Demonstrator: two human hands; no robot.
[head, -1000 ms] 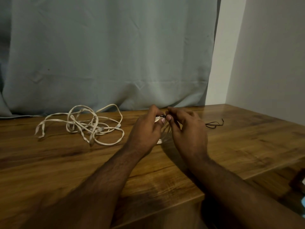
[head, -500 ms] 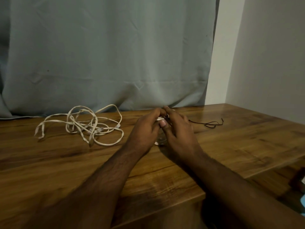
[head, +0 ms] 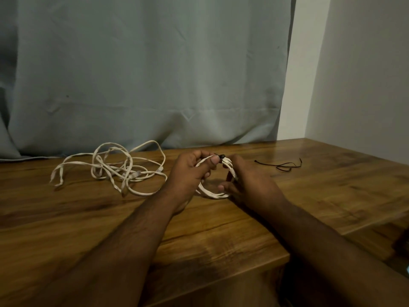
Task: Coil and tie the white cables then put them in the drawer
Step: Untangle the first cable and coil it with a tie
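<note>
A coiled white cable stands between my two hands at the middle of the wooden table. My left hand grips the coil's top left, thumb pressed beside a dark tie wrapped on the coil's top. My right hand holds the coil's right side, fingers curled around the strands. A loose tangle of white cable lies on the table to the left, apart from both hands. No drawer shows in this view.
A thin dark string lies on the table to the right of my hands. A grey curtain hangs behind the table and a white wall stands at the right. The table's front edge steps down at lower right.
My hands have moved apart and the coil now shows between them. The dark tie that trailed toward the right string half a second ago now sits bunched on the coil's top.
</note>
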